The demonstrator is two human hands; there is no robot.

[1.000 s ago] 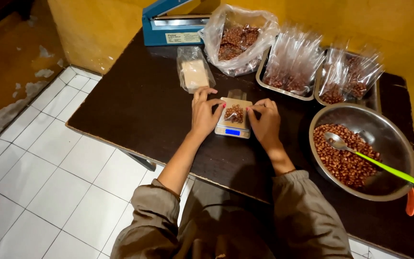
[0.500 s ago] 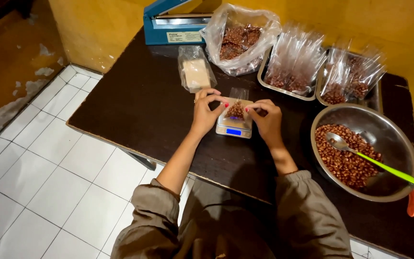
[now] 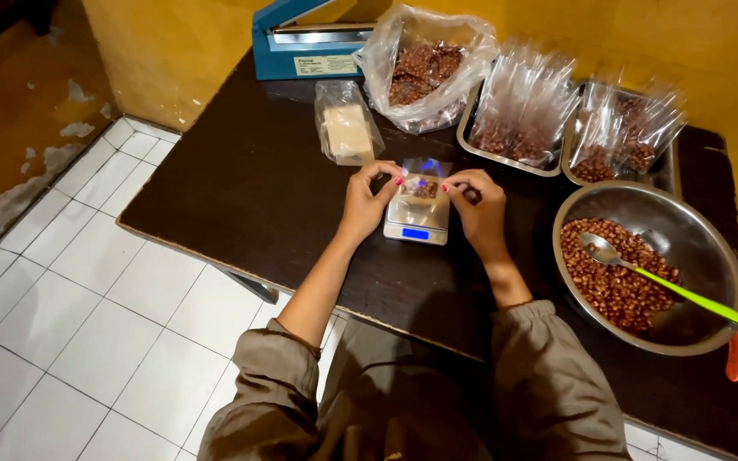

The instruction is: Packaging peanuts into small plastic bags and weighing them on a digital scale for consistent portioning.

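Both hands worked over a small digital scale (image 3: 418, 224) w/ a lit blue display, sitting mid-table on the dark wooden table (image 3: 241, 188). A small clear bag (image 3: 423, 186) part-filled w/ brown peanuts stood on the scale. Left hand (image 3: 367, 203) pinched the bag's left top edge w/ thumb & fingertips, other fingers curled in; right hand (image 3: 477, 205) pinched the right top edge the same way, fingers narrow. Bag top was between the two hands, approx. upright; whether its mouth was open or pressed flat, can't tell.

Right of the hands, near the table's right edge: a steel bowl (image 3: 685, 222) holding loose peanuts, w/ a spoon (image 3: 642, 271) w/ green handle resting in it, handle pointing right over the rim. Far side: two metal trays (image 3: 506, 158) packed w/ filled clear bags standing up, a big plastic bag of peanuts (image 3: 424, 72) left of them, then a blue heat sealer (image 3: 301, 43) at the far left by the yellow wall. A pack of empty bags (image 3: 348, 128) lay just left & beyond the left hand. White tiled floor (image 3: 87, 341) at left, below.
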